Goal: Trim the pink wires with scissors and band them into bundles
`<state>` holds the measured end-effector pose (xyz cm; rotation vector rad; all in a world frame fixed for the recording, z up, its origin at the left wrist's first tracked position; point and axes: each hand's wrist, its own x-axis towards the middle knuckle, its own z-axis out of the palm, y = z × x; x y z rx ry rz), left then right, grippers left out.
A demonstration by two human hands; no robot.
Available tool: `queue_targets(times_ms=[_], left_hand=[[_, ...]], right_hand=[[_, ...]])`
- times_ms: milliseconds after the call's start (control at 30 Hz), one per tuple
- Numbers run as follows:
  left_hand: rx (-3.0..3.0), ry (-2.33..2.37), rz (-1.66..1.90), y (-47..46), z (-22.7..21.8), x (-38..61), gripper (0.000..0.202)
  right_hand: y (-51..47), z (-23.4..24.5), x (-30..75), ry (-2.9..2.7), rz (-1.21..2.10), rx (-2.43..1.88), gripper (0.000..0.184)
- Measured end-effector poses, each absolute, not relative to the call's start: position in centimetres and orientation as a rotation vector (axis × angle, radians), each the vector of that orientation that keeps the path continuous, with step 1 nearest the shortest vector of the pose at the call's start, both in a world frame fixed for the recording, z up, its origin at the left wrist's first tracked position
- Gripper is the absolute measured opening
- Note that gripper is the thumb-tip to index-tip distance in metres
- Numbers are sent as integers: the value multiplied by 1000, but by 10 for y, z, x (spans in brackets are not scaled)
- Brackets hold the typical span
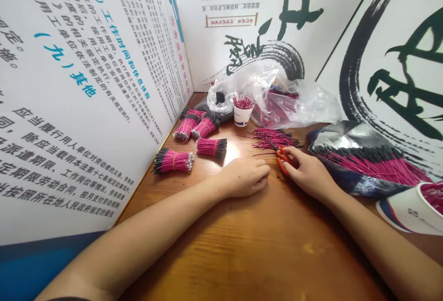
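Note:
My left hand [246,176] rests on the wooden table [242,245], fingers curled loosely with the tips pressed together; what they hold, if anything, is hidden. My right hand [306,171] is closed round the orange handles of a pair of scissors [281,157], whose blades point toward a loose pile of pink wires [273,137]. Several bundles of pink wires with black ends lie to the left: one [173,161], another [212,146], and a cluster [194,126] near the wall.
A white paper cup [242,115] holds short pink wire pieces. Clear plastic bags [277,93] lie behind it. A large heap of pink wires [374,165] lies on a dark bag at the right, by another cup [415,208]. Printed boards [86,107] wall the table.

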<state>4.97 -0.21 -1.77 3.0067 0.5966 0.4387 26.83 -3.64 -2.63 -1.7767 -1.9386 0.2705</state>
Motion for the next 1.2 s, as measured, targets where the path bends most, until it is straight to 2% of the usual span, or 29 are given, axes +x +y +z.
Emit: queue_targets(times_ms=[233, 500, 600, 800, 1100, 1200], left_hand=[[3025, 645, 469, 1, -20, 51, 8], [2919, 740, 422, -3, -15, 49, 10], [2761, 793, 525, 0, -19, 49, 11], [2057, 892, 985, 16, -25, 48, 14], [2026, 838, 977, 14, -20, 48, 12], [2086, 903, 976, 14, -23, 49, 11]], right_hand=[[-36, -26, 266, -1897, 224, -1715, 25], [-34, -32, 269, -1942, 182, -1709, 23], [-34, -33, 271, -1942, 155, -1700, 22], [-35, -31, 271, -1962, 208, -1776, 22], [-36, -29, 273, -2041, 146, -1739, 14], [-39, -25, 270, -2033, 264, -1673, 9]])
